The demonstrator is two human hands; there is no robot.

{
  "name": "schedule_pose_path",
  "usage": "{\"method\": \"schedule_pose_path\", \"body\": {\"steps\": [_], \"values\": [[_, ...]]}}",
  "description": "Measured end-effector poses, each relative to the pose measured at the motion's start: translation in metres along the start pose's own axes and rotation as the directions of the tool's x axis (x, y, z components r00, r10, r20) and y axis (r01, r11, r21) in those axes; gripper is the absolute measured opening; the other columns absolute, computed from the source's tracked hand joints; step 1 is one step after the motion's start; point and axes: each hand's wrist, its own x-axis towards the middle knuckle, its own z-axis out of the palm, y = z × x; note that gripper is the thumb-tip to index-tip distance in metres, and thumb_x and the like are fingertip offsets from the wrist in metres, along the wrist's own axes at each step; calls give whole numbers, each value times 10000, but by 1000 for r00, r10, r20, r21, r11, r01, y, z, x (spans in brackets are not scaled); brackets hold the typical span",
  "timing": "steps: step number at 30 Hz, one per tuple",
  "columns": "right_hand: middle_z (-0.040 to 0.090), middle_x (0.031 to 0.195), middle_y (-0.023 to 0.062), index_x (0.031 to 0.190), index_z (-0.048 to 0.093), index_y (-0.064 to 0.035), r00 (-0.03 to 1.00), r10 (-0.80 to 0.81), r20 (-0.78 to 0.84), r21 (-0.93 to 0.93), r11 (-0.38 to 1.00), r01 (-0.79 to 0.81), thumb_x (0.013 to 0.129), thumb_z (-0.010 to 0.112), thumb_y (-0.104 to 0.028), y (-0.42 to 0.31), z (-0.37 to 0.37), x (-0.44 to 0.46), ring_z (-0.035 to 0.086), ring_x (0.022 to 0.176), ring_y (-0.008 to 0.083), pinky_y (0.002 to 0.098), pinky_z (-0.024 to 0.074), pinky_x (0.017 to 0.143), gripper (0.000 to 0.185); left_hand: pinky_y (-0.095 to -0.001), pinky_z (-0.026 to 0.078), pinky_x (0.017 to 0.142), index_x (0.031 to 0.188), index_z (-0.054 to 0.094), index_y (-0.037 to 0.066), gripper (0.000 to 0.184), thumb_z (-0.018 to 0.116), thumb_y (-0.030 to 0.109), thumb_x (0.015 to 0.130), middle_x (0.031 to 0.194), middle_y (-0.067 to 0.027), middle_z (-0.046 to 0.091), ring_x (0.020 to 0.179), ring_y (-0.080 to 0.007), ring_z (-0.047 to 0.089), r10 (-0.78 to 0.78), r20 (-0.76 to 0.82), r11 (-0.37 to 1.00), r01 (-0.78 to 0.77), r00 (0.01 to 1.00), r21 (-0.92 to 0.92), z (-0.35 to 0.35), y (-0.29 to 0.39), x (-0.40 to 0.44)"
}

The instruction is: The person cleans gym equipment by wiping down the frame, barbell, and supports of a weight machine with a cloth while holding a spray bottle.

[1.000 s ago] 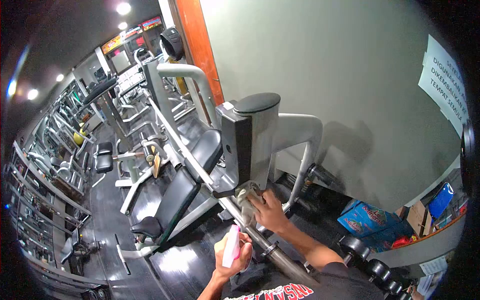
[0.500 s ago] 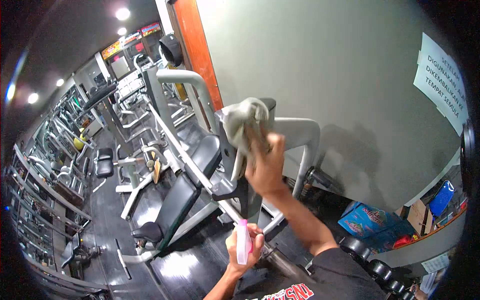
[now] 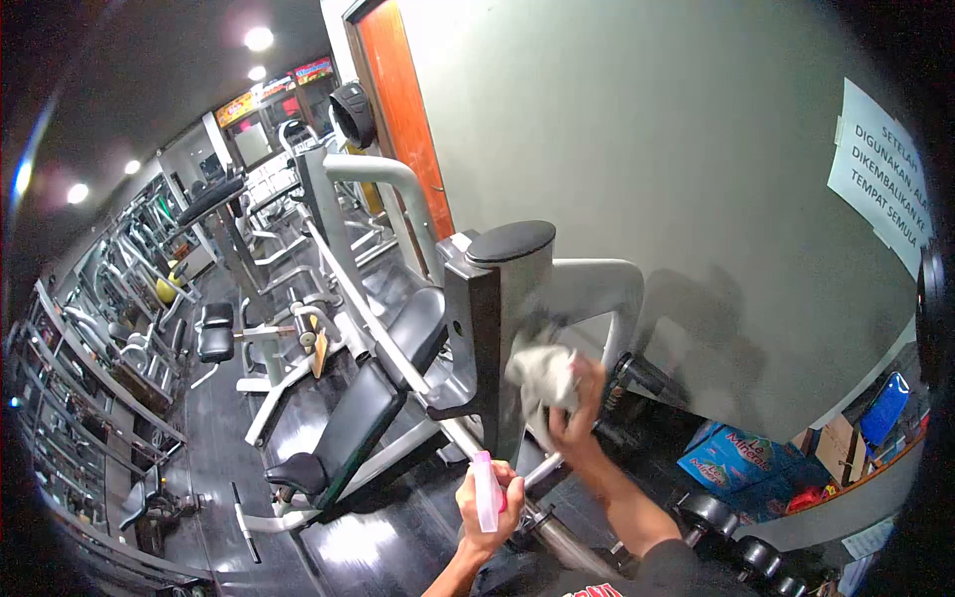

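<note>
My right hand (image 3: 580, 408) is closed on a pale, crumpled cloth (image 3: 542, 376), blurred by motion. The cloth lies against the side of the grey upright post (image 3: 497, 308) of a weight bench, below the post's round black cap (image 3: 511, 242). Lower down, my left hand (image 3: 489, 505) grips a spray bottle with a pink and translucent white top (image 3: 485, 490). That bottle is held just in front of the barbell (image 3: 398, 358), whose bar runs across the bench. Most of the bottle's body is hidden by my fingers.
The bench's black padded seat (image 3: 353, 433) is at left of the post. Dumbbells (image 3: 708, 512) lie at lower right, near a blue water carton (image 3: 726, 458). A grey wall (image 3: 637, 129) with a printed sign (image 3: 880, 169) stands on the right. More gym machines fill the left.
My right hand has moved the cloth down from the top of the post to its side, uncovering the black cap. My left hand still holds the spray bottle. The view has shifted slightly.
</note>
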Motion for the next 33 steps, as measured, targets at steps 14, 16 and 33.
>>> {"method": "schedule_pose_path", "body": {"steps": [14,16,33], "values": [[477,1125,182,1117,612,-114,949,57,311,-271,962,31,688,633,-58,1,29,-18,465,1011,364,501,372,878,434,-282,492,553,894,499,9,260,703,23,733,722,-96,592,577,-173,599,123,7,985,-123,992,117,1,13,8],[486,1120,176,1105,617,-105,915,113,388,-323,946,20,685,636,-59,12,23,-69,479,993,358,490,390,862,423,-282,488,546,895,501,7,260,703,20,732,713,-92,586,570,-171,595,130,24,985,-132,991,115,3,14,12],[357,1405,192,1239,523,-147,975,-221,-4,-76,973,220,772,630,-104,-4,39,151,362,1261,426,530,278,1058,482,-283,472,597,911,531,10,249,692,64,729,727,-63,562,615,-156,565,-5,105,991,-10,994,136,7,14,15]]}}
